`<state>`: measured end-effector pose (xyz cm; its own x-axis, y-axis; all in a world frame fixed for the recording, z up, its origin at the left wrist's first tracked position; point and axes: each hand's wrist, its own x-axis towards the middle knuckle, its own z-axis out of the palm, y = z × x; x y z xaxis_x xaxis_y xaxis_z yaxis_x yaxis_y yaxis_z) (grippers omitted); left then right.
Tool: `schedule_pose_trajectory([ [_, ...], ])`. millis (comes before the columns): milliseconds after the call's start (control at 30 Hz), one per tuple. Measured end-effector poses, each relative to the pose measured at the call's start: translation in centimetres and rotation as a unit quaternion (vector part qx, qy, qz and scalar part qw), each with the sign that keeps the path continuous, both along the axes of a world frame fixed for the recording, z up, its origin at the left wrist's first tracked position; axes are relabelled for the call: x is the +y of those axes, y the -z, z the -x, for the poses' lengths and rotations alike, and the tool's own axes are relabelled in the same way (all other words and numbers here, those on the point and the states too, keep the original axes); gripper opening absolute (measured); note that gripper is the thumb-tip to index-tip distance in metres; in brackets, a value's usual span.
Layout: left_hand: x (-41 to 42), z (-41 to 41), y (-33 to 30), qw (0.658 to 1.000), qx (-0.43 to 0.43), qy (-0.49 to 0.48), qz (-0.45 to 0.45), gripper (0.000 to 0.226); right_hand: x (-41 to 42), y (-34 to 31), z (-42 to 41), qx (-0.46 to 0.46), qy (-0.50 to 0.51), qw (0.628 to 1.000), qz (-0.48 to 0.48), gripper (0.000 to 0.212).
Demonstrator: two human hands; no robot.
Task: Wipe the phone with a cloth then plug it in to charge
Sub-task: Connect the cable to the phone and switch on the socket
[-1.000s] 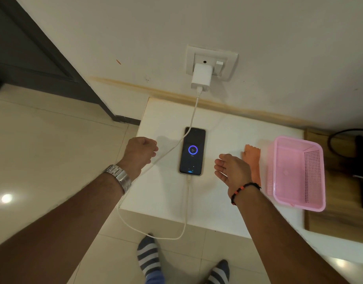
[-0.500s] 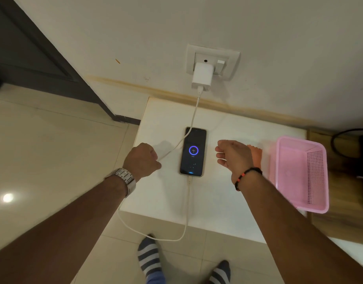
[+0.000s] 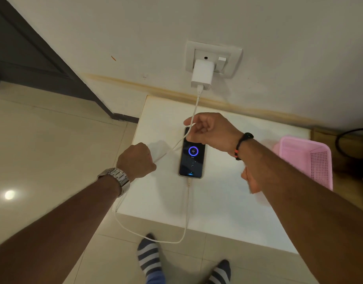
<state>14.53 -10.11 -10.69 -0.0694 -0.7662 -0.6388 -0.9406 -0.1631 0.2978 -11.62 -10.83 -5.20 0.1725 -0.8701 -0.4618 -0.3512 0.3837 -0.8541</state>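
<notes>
The phone [image 3: 192,160] lies face up on the white table [image 3: 217,212], its screen lit with a blue charging ring. A white charging cable [image 3: 186,212] runs from the charger [image 3: 202,75] in the wall socket [image 3: 214,58], loops off the table's front edge and enters the phone's bottom end. Over the phone's top end, my right hand [image 3: 212,131] pinches this cable. My left hand [image 3: 135,160] is a fist left of the phone, and the cable runs into it. An orange cloth [image 3: 251,181] lies right of the phone, mostly hidden by my right forearm.
A pink plastic basket [image 3: 311,160] stands at the table's right end. Beyond it lies a dark cable [image 3: 344,138] on a wooden surface. A dark door frame [image 3: 53,64] is at the left. My feet in striped socks [image 3: 150,257] stand on the tiled floor.
My right hand has moved from beside the cloth up and left to the phone's top end and has taken hold of the cable. My left fist has stayed close to the cable.
</notes>
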Motion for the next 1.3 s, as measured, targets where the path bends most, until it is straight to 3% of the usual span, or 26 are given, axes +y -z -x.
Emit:
schedule_pose_trajectory([
  [133,-1.5,-0.1,-1.3,0.999,0.002,0.001,-0.040,0.020,-1.0,0.1,-1.5,0.000,-0.027,1.000,0.000,0.025],
  [267,-4.6,-0.7,-3.6,0.975,0.093,-0.142,-0.147,0.015,-1.6,1.1,-1.8,0.035,0.019,0.999,0.010,0.011],
  [400,-9.5,-1.6,-6.5,0.948,0.197,-0.172,-0.183,0.009,-1.9,1.8,-0.9,0.061,0.072,0.995,0.014,0.011],
  [467,-12.2,-2.0,-7.9,0.937,0.249,-0.160,-0.185,0.024,-2.0,1.9,-0.7,0.094,0.088,0.991,0.040,0.011],
  [533,-14.6,-2.4,-8.6,0.960,0.214,-0.092,-0.154,0.035,-2.1,1.9,-0.7,0.120,0.114,0.984,0.073,0.010],
  [667,-18.0,-2.5,-7.5,0.996,0.070,0.002,-0.060,0.024,-2.2,2.4,-0.4,0.148,0.168,0.969,0.105,0.011],
  [733,-18.7,-2.4,-6.6,0.998,0.055,-0.003,-0.035,0.016,-2.2,2.8,-0.2,0.155,0.189,0.963,0.110,0.013],
  [867,-18.7,-1.9,-4.0,0.998,0.061,-0.031,0.011,0.026,-2.0,3.4,-0.4,0.176,0.182,0.956,0.146,0.016],
  [1000,-18.4,-0.9,-1.4,0.996,0.075,-0.053,0.000,0.027,-2.5,3.8,-0.7,0.214,0.148,0.952,0.164,0.012],
  [1167,-19.2,-0.2,1.1,0.982,0.052,-0.114,0.141,0.014,-3.2,3.9,-1.3,0.230,0.131,0.947,0.181,0.015],
  [1300,-19.6,0.4,2.9,0.971,0.036,-0.135,0.194,0.011,-3.5,4.1,-1.9,0.219,0.123,0.950,0.185,0.024],
])
